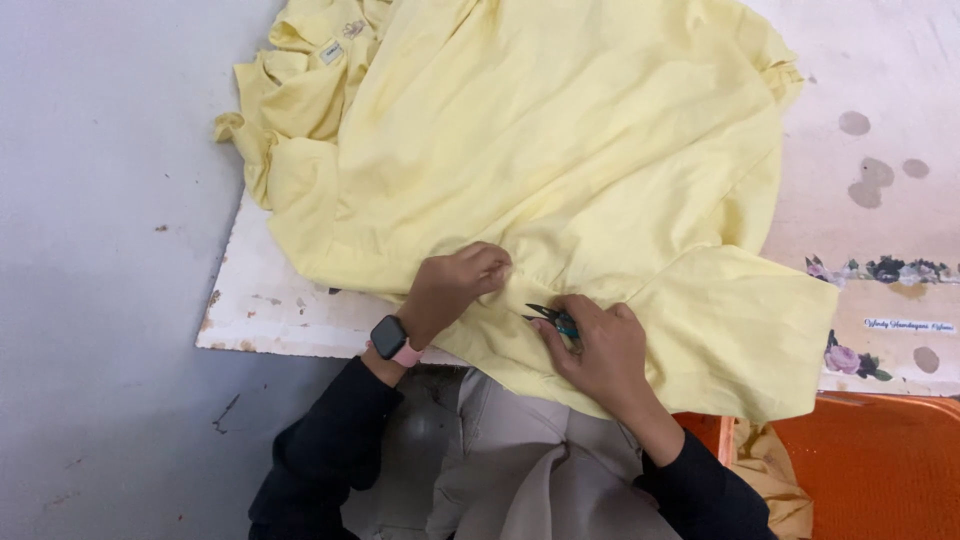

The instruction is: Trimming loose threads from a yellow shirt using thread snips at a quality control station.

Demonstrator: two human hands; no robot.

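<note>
Yellow garment (560,150), soft cloth, spread and rumpled across a white bench (270,310), its lower edge hanging over the near side toward the person's lap. Left hand (452,285), fingers curled shut, pinches a fold of the cloth, apparently to hold the seam taut. Right hand (600,350) is closed around small thread snips (553,318), blades pointing left at the pinched fold. Black watch on a pink strap (392,340) sits on the left wrist. Orange bin (880,465) stands at lower right with more yellow cloth (770,470) at its edge. Grey floor (100,300) lies at left.
</note>
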